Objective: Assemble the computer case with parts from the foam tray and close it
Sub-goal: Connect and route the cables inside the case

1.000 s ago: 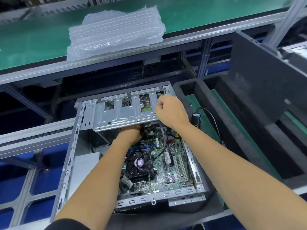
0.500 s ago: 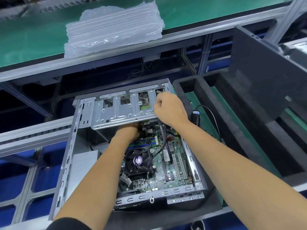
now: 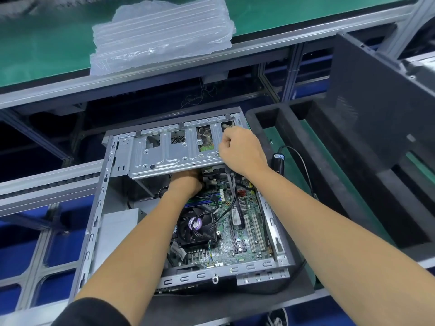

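Steel cage: the grey drive cage [image 3: 174, 151] is sitting across the far end of the open computer case [image 3: 98, 208], its near edge raised above the motherboard [image 3: 237, 231].
Right hand: the right hand [image 3: 240, 147] is curling in a fist at the cage's right end, by the far right opening; whether it is pinching a cable, a tab or nothing is not showing.
Left hand: the left hand [image 3: 186, 184] is reaching under the cage's near edge with its fingers hidden, so I cannot tell whether it is holding anything.
Case location: the case is lying open on its side on the bench, just left of the black foam tray [image 3: 282, 128], with the dark side panel [image 3: 376, 109] leaning beyond the tray, not yet fitted.
Pinch risk: if the cage is dropping while the left hand is under it, the fingers are likely getting trapped against the board.
Cable risk: the black cables [image 3: 231, 198] are running up to the cage's edge; seating the cage over them is risking a crushed or unplugged lead.
Snag risk: the fan [image 3: 196, 223] is lying close under the left forearm, so a sideways pull may be dragging its wires.
Change: against the earlier frames, both hands are keeping nearly the same places on the cage; only the view is shifting slightly.
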The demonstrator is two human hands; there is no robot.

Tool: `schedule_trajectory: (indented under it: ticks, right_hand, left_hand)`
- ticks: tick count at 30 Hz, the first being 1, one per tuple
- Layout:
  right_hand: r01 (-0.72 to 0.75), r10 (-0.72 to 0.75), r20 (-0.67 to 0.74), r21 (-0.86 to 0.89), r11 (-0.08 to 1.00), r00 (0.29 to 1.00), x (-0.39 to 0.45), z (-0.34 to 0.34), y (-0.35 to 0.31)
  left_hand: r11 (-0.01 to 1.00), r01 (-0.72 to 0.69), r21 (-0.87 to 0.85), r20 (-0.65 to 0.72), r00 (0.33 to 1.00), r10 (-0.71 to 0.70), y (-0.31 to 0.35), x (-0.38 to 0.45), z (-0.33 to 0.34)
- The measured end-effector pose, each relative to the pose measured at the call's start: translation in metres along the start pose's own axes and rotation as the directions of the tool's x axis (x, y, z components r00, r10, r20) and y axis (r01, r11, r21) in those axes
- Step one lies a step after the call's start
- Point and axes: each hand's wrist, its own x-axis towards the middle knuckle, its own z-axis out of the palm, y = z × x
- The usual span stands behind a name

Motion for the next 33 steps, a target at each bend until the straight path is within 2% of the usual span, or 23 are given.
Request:
schedule_trajectory:
  ticks: [5,10,14,17,21,26,29,31,33]
  right_hand:
    - [-0.017,0.017,-0.016,0.039,0.999,1.000,0.000,0.001,0.000]
    - [-0.048,0.051,-0.036,0.064,0.997,0.998,-0.001,0.001,-0.001]
    - [-0.056,0.058,-0.042,0.051,0.997,0.997,-0.002,-0.001,-0.002]
    - [-0.048,0.050,-0.050,0.038,0.998,0.998,-0.002,-0.002,-0.003]
    - [-0.042,0.043,-0.059,0.020,0.999,0.997,-0.002,-0.002,-0.004]
    - [-0.044,0.045,-0.064,0.017,0.999,0.997,-0.002,-0.003,-0.006]
    - [-0.055,0.055,-0.058,0.006,0.998,0.997,-0.002,-0.003,-0.005]
    - [-0.067,0.067,-0.057,0.008,0.998,0.996,-0.002,-0.003,-0.006]
    - [-0.068,0.068,-0.057,0.008,0.998,0.996,-0.003,-0.003,-0.006]
  left_hand:
    - [0.999,-0.008,-0.036,0.015,1.000,0.009,-0.005,-0.004,-0.001]
    - [0.974,0.092,-0.207,0.165,0.985,-0.058,-0.016,-0.012,-0.014]
    - [0.973,0.060,-0.223,0.236,0.972,-0.006,-0.014,-0.014,-0.013]
    - [0.968,0.060,-0.242,0.221,0.975,-0.005,-0.015,-0.015,-0.012]
    - [0.952,0.032,-0.304,0.077,0.997,-0.009,-0.020,-0.012,-0.018]
    - [0.952,0.175,-0.253,0.139,0.980,-0.143,-0.032,-0.011,-0.019]
    - [0.972,0.147,-0.184,0.159,0.980,-0.118,-0.034,-0.016,-0.019]
    - [0.981,0.157,-0.112,0.062,0.987,-0.151,-0.036,-0.019,-0.017]
    - [0.966,0.252,-0.057,-0.089,0.963,-0.256,-0.038,-0.022,-0.015]
